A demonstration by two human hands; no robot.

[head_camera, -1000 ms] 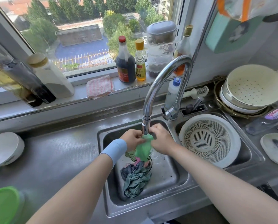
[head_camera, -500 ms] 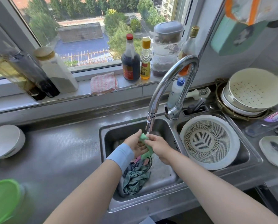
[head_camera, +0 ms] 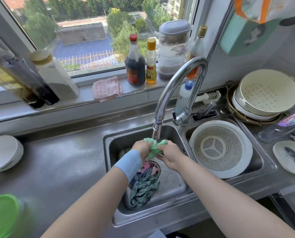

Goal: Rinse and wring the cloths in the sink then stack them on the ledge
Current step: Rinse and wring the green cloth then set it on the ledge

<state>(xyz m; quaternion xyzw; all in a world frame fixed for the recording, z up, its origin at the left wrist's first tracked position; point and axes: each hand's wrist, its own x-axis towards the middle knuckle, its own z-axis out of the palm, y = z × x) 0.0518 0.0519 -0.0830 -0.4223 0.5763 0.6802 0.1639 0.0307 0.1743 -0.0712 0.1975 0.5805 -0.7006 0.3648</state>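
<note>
A bright green cloth (head_camera: 154, 148) is bunched between both hands right under the faucet spout (head_camera: 156, 131), with water running onto it. My left hand (head_camera: 142, 149), with a blue wristband, grips its left end. My right hand (head_camera: 169, 154) grips its right end. Below them, in the steel sink (head_camera: 174, 186), lies a heap of teal, dark and pink cloths (head_camera: 144, 184) over the drain. A pink checked cloth (head_camera: 107, 88) lies folded on the window ledge (head_camera: 85, 103).
Bottles (head_camera: 135, 63) and a stack of lidded containers (head_camera: 174, 48) line the ledge behind the faucet. A white colander (head_camera: 220, 148) fills the right basin. Stacked strainer bowls (head_camera: 265, 93) stand at the right, a white bowl (head_camera: 2, 153) and a green lid (head_camera: 1, 215) on the left counter.
Both hands have kept hold of the green cloth under the spout and reworked it. It hung down a second ago and now is bunched sideways between the fists.
</note>
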